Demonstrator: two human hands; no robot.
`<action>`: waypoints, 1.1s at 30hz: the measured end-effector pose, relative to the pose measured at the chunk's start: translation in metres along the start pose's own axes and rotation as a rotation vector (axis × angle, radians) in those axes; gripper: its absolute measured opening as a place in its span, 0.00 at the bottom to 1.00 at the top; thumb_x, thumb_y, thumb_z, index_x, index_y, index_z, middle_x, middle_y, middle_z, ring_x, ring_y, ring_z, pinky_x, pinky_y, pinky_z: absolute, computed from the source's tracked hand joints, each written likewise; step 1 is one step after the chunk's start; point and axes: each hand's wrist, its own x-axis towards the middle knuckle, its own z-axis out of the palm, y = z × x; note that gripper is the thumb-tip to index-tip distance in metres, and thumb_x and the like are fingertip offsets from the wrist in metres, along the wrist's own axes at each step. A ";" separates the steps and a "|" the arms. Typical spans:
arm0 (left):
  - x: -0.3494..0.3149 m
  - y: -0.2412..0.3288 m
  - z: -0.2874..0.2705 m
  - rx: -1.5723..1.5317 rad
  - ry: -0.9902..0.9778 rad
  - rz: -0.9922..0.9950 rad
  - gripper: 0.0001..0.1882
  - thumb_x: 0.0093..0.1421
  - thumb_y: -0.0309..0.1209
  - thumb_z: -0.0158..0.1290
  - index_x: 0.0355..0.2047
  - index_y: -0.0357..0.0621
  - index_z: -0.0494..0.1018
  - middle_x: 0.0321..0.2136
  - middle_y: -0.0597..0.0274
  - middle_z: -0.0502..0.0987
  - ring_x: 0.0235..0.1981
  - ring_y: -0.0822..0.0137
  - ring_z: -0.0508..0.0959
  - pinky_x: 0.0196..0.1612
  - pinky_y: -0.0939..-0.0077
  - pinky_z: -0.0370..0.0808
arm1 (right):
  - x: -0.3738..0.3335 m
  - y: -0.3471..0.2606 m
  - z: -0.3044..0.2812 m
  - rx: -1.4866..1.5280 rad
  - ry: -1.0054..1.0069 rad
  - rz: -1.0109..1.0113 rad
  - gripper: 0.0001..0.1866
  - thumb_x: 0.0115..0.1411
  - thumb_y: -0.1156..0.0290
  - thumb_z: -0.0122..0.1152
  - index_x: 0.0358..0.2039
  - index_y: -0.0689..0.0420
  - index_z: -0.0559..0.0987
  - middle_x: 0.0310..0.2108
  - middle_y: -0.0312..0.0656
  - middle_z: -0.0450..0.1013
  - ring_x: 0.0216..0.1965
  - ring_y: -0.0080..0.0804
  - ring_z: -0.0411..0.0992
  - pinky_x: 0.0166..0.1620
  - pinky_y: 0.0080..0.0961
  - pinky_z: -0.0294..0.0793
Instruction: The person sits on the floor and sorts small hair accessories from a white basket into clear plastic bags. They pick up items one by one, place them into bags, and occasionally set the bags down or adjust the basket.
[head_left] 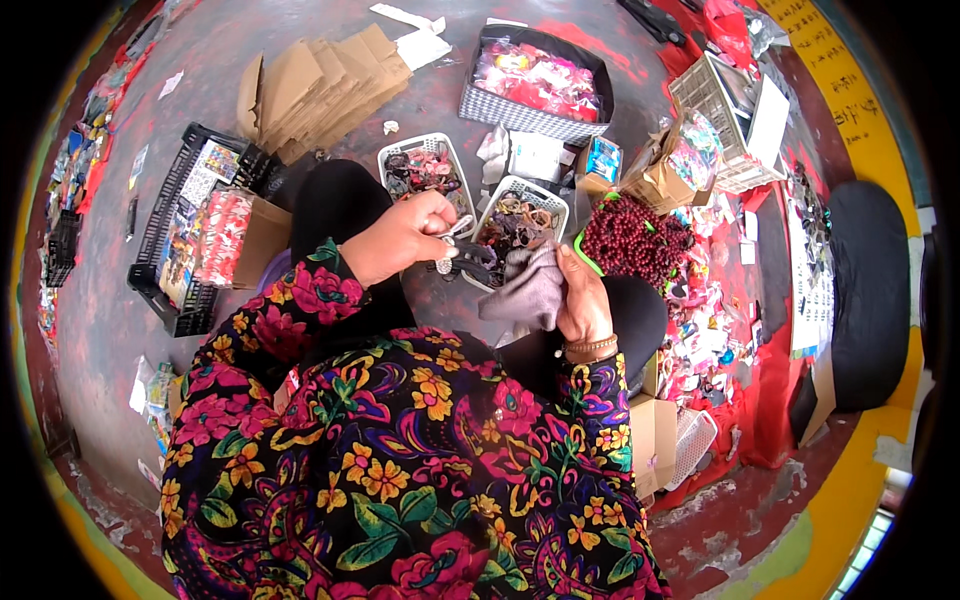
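a grey, red-stained floor [205, 110] spreads around the work. the left hand [395, 238] pinches a small shiny piece [445, 264] between thumb and fingers; the right hand [585, 305] pinches a folded mauve-grey cloth [528, 290], thumb on top. the cloth lies right of the left grip, its long axis seeming to slant down-left; whether the dark strands [478, 262] between belong to it, i cannot tell. just beyond the grips, a white basket [415, 142] and a second white basket [540, 189] hold tangled accessories; right of them, dark-red beads [640, 245] fill a green container [583, 255].
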 end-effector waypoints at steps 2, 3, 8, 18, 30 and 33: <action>0.006 -0.006 0.007 0.103 -0.039 0.057 0.14 0.48 0.16 0.50 0.35 0.38 0.60 0.22 0.70 0.64 0.26 0.80 0.64 0.31 0.83 0.63 | 0.003 0.001 0.003 0.033 0.017 -0.037 0.18 0.63 0.64 0.41 0.46 0.67 0.66 0.37 0.47 0.71 0.39 0.35 0.71 0.44 0.27 0.71; 0.009 -0.007 0.012 0.160 -0.041 0.069 0.14 0.48 0.16 0.50 0.35 0.38 0.60 0.22 0.69 0.64 0.25 0.79 0.64 0.30 0.83 0.63 | 0.002 0.000 0.005 0.010 -0.023 -0.053 0.19 0.63 0.64 0.40 0.47 0.66 0.65 0.40 0.46 0.69 0.40 0.33 0.70 0.45 0.26 0.70; 0.019 -0.003 0.040 0.510 -0.042 0.196 0.16 0.46 0.18 0.51 0.35 0.38 0.59 0.19 0.65 0.67 0.23 0.76 0.66 0.27 0.77 0.63 | 0.001 0.020 0.011 -0.261 -0.094 0.056 0.17 0.61 0.71 0.46 0.50 0.65 0.64 0.42 0.37 0.66 0.44 0.19 0.62 0.47 0.16 0.63; 0.028 -0.034 0.041 0.322 -0.158 0.078 0.18 0.48 0.19 0.53 0.37 0.37 0.59 0.24 0.62 0.69 0.27 0.75 0.68 0.31 0.78 0.66 | 0.005 0.024 0.007 -0.705 -0.007 -0.028 0.09 0.52 0.80 0.53 0.35 0.61 0.73 0.26 0.31 0.69 0.26 0.15 0.66 0.31 0.13 0.66; 0.021 -0.011 0.026 0.122 -0.425 -0.155 0.17 0.49 0.18 0.51 0.39 0.35 0.60 0.26 0.66 0.67 0.30 0.77 0.67 0.34 0.81 0.64 | -0.001 0.021 0.008 -0.816 -0.139 -0.054 0.08 0.52 0.80 0.53 0.35 0.61 0.73 0.26 0.30 0.67 0.27 0.15 0.64 0.29 0.13 0.65; 0.017 -0.013 0.016 0.148 -0.352 -0.124 0.15 0.49 0.18 0.51 0.38 0.36 0.61 0.27 0.66 0.66 0.30 0.77 0.66 0.35 0.81 0.64 | -0.002 0.012 0.005 -0.776 -0.061 0.036 0.07 0.52 0.78 0.53 0.34 0.61 0.73 0.22 0.31 0.67 0.22 0.15 0.64 0.23 0.13 0.63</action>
